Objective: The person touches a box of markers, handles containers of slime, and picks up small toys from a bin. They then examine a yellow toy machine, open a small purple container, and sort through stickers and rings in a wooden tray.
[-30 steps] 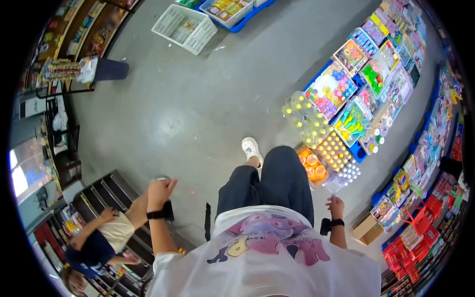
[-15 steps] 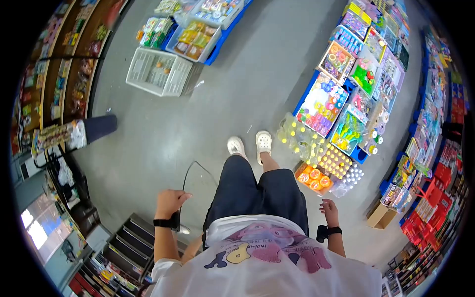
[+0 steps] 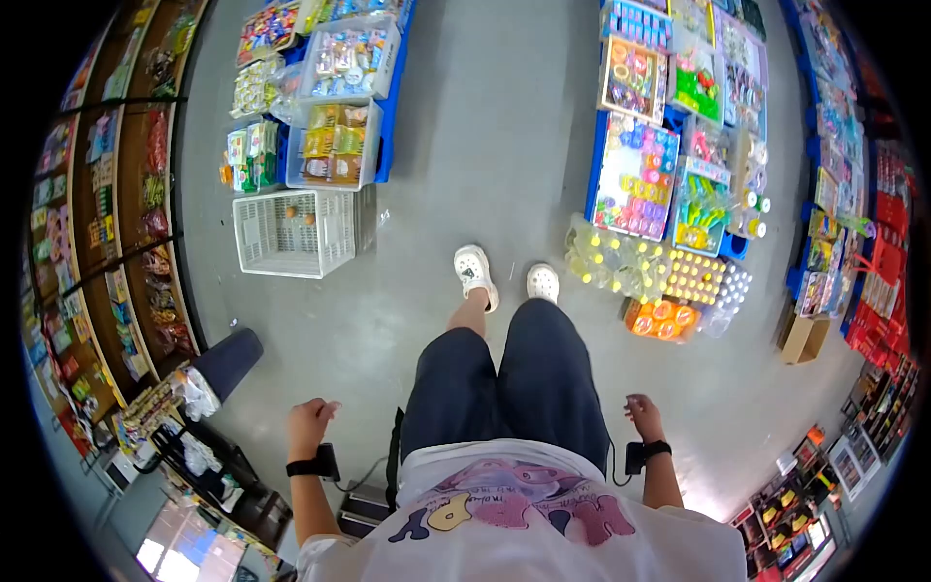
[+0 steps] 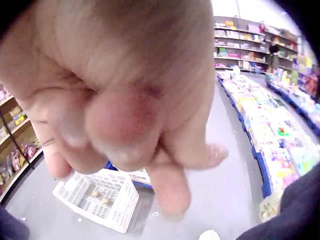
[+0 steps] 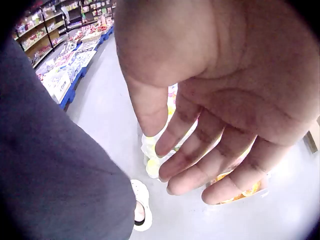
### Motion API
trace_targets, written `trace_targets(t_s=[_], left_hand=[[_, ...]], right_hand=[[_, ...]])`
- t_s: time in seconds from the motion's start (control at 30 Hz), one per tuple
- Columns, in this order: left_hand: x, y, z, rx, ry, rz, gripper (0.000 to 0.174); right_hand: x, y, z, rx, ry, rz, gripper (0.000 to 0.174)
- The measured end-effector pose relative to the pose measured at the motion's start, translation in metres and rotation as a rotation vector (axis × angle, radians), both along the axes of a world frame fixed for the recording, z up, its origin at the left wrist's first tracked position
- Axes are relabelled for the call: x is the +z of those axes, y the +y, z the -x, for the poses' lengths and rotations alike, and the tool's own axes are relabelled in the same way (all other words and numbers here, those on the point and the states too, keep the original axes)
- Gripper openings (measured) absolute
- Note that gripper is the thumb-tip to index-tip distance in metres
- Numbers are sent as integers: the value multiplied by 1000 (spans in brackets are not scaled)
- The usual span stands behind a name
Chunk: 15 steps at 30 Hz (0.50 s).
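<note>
Beside the left thigh hangs my left hand (image 3: pixel 310 424), its fingers loosely curled with nothing in them. The left wrist view shows that hand (image 4: pixel 125 90) large and close, over the floor and a white plastic crate (image 4: pixel 120 200) far below. On the other side, my right hand (image 3: pixel 644 417) hangs by the right thigh and holds nothing. Its fingers are slightly bent and spread in the right wrist view, where the hand (image 5: pixel 215 95) partly hides yellow-capped bottles (image 5: pixel 151 165) and a pack of orange-topped containers (image 5: pixel 250 191). Both hands are apart from all goods.
A grey floor aisle (image 3: pixel 485 126) runs ahead between low displays. At left stand the white crate (image 3: pixel 296 233), bins of packaged snacks (image 3: pixel 335 145) and shelves (image 3: pixel 145 242). Bottles (image 3: pixel 621 267), orange containers (image 3: pixel 662 320) and toy trays (image 3: pixel 635 179) stand at right. A dark bin (image 3: pixel 228 364) is nearer left.
The view has turned left, and the person has stepped forward. The snack bins and crate now lie ahead at left. Another person at lower left has gone from view. Both hands stay empty.
</note>
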<state>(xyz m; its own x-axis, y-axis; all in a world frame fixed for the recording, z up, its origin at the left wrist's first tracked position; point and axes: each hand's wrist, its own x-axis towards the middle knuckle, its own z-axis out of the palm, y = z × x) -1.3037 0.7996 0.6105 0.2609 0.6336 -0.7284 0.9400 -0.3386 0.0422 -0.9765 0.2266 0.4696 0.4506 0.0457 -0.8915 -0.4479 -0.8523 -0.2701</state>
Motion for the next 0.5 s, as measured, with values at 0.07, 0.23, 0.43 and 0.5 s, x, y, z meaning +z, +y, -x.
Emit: trace_targets(t_s=[0.07, 0.23, 0.43, 0.5], left_hand=[[-15, 23, -11, -102, 4, -8, 25], [-50, 50, -119, -426, -201, -100, 12], [-87, 78, -265, -528, -23, -54, 21], [-95, 77, -326, -636, 93, -118, 34]], right_hand=[[-27, 4, -1, -3, -34, -28, 26], [-81, 48, -64, -68, -83, -1, 24], [-152, 100, -145, -173, -177, -93, 25], [-157, 114, -161, -252, -161, -102, 24]])
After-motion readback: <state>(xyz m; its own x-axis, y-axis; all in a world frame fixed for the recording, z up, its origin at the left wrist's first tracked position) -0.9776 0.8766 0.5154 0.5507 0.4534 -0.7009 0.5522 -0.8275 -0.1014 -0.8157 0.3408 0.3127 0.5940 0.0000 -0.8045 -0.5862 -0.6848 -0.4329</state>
